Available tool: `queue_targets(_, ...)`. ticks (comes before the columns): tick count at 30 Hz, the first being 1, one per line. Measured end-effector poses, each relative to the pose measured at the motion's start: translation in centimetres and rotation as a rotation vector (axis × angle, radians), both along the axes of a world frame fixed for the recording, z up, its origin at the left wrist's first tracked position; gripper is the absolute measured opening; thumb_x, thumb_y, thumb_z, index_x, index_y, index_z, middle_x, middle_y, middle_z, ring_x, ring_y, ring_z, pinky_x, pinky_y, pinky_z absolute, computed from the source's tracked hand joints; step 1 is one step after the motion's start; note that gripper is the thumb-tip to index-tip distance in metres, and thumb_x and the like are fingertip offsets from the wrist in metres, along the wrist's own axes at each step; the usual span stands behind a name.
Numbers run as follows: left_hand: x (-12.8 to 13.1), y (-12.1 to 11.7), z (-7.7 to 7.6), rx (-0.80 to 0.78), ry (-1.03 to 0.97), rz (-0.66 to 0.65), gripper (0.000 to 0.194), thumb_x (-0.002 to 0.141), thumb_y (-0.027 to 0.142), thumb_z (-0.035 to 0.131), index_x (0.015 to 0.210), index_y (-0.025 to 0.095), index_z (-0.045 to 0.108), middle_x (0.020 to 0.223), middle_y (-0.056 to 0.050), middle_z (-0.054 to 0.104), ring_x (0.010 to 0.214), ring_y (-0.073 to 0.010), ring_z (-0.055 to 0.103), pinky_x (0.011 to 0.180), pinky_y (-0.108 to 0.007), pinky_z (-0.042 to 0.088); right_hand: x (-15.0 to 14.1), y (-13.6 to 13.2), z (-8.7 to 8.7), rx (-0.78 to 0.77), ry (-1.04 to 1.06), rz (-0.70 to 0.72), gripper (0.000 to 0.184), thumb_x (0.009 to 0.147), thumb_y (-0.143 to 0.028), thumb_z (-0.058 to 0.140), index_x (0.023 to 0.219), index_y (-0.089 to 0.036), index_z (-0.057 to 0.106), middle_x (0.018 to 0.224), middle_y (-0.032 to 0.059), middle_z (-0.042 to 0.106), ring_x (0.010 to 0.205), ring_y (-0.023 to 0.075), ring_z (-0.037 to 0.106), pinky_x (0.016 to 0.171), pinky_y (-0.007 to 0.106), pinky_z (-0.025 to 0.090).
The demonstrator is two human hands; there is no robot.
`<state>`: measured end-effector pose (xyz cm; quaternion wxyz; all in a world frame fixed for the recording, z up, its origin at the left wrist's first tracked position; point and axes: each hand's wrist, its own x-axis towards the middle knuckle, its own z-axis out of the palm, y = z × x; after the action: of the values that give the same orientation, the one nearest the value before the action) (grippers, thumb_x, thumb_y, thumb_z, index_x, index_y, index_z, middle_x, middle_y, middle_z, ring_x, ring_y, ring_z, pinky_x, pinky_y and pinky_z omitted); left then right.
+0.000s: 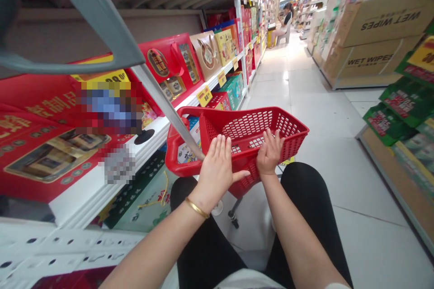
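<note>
A small red plastic shopping cart (233,180) with a perforated basket stands in front of my knees. My left hand (217,162), with a gold bangle at the wrist, lies over its near side, fingers stretched flat and thumb out. At the basket's near rim is my right hand (270,151), fingers up and slightly bent, with nothing visible in them. Whether either palm presses on the plastic cannot be made out. Left of my left hand, a grey metal pole (166,108) slants down towards the cart's red handle (172,153).
Shelves on the left hold red gift boxes (174,69) and yellow price tags (204,96). Wet wipes cartons (369,58) and green packets (389,121) stand on the right. Far down the tiled aisle (288,81) a person (286,20) sits on a stool.
</note>
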<state>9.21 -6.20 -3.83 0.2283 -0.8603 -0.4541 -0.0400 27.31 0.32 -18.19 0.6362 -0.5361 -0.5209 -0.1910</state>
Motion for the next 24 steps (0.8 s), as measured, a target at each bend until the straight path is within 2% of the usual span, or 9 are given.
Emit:
queue_targets(3,0.1,0.1,-0.2,0.017,-0.007,0.014,0.104,0.095,0.071,0.049,0.156,-0.01,0.028,0.163,-0.031,0.028,0.157,-0.0353,0.019,0.131,-0.048,0.01,-2.1,-0.4,0.8,-0.002,-0.095,0.108,0.045,0.1,-0.018,0.042,0.142,-0.02,0.057,0.144,0.0095,0.063,0.15,0.027,0.04,0.125,0.06,0.026)
queue_targets(6,-0.1,0.2,-0.4,0.023,-0.016,0.011,0.104,0.094,0.073,0.049,0.158,-0.006,0.028,0.164,-0.028,0.028,0.158,-0.0346,0.017,0.131,-0.049,0.01,-3.3,-1.0,1.5,-0.017,-0.265,0.208,0.043,0.098,-0.019,0.047,0.138,-0.023,0.061,0.136,0.0054,0.068,0.14,0.0225,0.053,0.125,0.052,0.03)
queue_targets(8,-0.4,0.2,-0.4,0.026,-0.002,0.002,0.105,0.093,0.073,0.05,0.158,-0.005,0.028,0.165,-0.028,0.027,0.158,-0.0343,0.016,0.131,-0.049,0.009,-2.6,-1.1,1.5,-0.056,-0.319,0.226,0.041,0.098,-0.02,0.048,0.136,-0.023,0.062,0.132,0.0042,0.071,0.132,0.0207,0.061,0.126,0.05,0.028)
queue_targets(11,-0.6,0.1,-0.1,0.006,0.023,-0.012,0.102,0.092,0.073,0.053,0.16,0.001,0.029,0.167,-0.024,0.025,0.159,-0.0346,0.015,0.13,-0.05,0.011,-0.7,-0.8,1.1,-0.091,-0.228,0.136,0.036,0.098,-0.02,0.047,0.128,-0.023,0.068,0.122,0.004,0.075,0.121,0.0206,0.067,0.126,0.053,0.023)
queue_targets(14,0.1,-0.3,0.4,-0.026,0.006,-0.033,0.095,0.088,0.076,0.057,0.163,0.024,0.031,0.172,-0.011,0.016,0.158,-0.0424,0.012,0.125,-0.068,0.009,0.5,-0.7,0.7,-0.118,-0.108,0.051,0.03,0.099,-0.021,0.046,0.109,-0.023,0.075,0.105,0.0032,0.079,0.103,0.0183,0.07,0.118,0.047,0.031)
queue_targets(16,1.0,-0.1,0.6,-0.025,-0.02,-0.026,0.102,0.081,0.082,0.06,0.164,0.031,0.027,0.173,-0.007,0.008,0.156,-0.0487,0.007,0.119,-0.078,0.008,0.5,-0.7,0.7,-0.143,-0.104,0.048,0.029,0.099,-0.022,0.047,0.099,-0.024,0.076,0.094,0.0022,0.078,0.093,0.0171,0.069,0.11,0.042,0.036)
queue_targets(19,2.5,0.9,0.6,-0.008,-0.036,0.015,0.116,0.078,0.085,0.059,0.165,0.019,0.021,0.173,-0.015,0.006,0.157,-0.0485,0.003,0.121,-0.075,0.005,0.4,-0.9,0.8,-0.161,-0.138,0.052,0.029,0.099,-0.022,0.048,0.094,-0.024,0.076,0.086,0.0018,0.077,0.086,0.0171,0.065,0.101,0.039,0.036)
queue_targets(21,3.0,1.9,0.3,0.01,-0.019,0.022,0.108,0.085,0.081,0.056,0.164,0.015,0.024,0.171,-0.019,0.012,0.158,-0.0444,0.004,0.123,-0.071,0.001,0.8,-1.0,0.8,-0.192,-0.188,0.057,0.028,0.099,-0.022,0.049,0.095,-0.023,0.076,0.085,0.0026,0.076,0.084,0.0176,0.064,0.098,0.039,0.035)
queue_targets(24,2.8,3.1,-0.1,0.032,-0.017,-0.01,0.096,0.091,0.074,0.053,0.163,0.018,0.027,0.17,-0.019,0.018,0.159,-0.0407,0.005,0.122,-0.072,-0.005,1.7,-1.0,1.0,-0.26,-0.293,0.067,0.026,0.099,-0.025,0.05,0.091,-0.022,0.075,0.081,0.0036,0.074,0.081,0.0183,0.061,0.091,0.038,0.034)
